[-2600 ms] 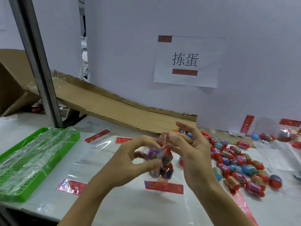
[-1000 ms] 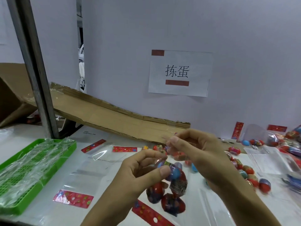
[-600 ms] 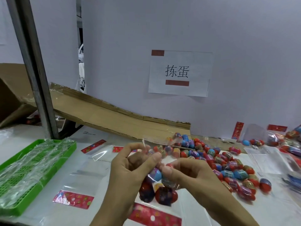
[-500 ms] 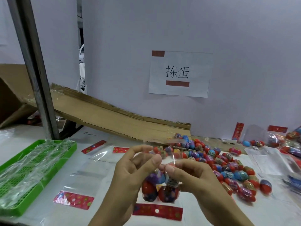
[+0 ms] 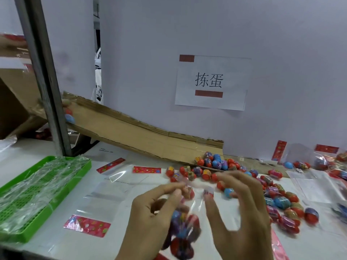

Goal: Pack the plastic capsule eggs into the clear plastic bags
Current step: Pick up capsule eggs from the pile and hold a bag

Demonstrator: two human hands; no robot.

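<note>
Head view, one frame, hands motion-blurred. Left hand (image 5: pixel 150 218), lower centre of the frame: thumb and forefinger pinched together on the top edge of a clear plastic bag (image 5: pixel 189 209), the other fingers curled under. The bag hangs below that pinch and holds several capsule eggs (image 5: pixel 183 233), bunched at its bottom; count uncertain through the blur, at least three or four. Right hand (image 5: pixel 242 218), just right of the bag: fingers spread and mostly straight, thumb tip close to the bag's upper edge. Whether it actually touches the film, cannot tell; it grips nothing that I can make out. Judgement: this bag is filled and is at the closing or sealing step, not yet laid down. Remaining stock: a large loose pile of eggs (image 5: pixel 281 201) across the right centre of the table, running back to the foot of the cardboard chute (image 5: pixel 131 132); one or two more eggs sit high on the chute at upper left. Empty flat bags with red header strips (image 5: pixel 87 225) lie left of the hands, several visible. Filled bags (image 5: pixel 326 162) appear at the far right edge, detail too small to count. Green tray (image 5: pixel 45 194) at lower left holds clear film only. Estimate: task well short of done; most eggs are unpacked.
</note>
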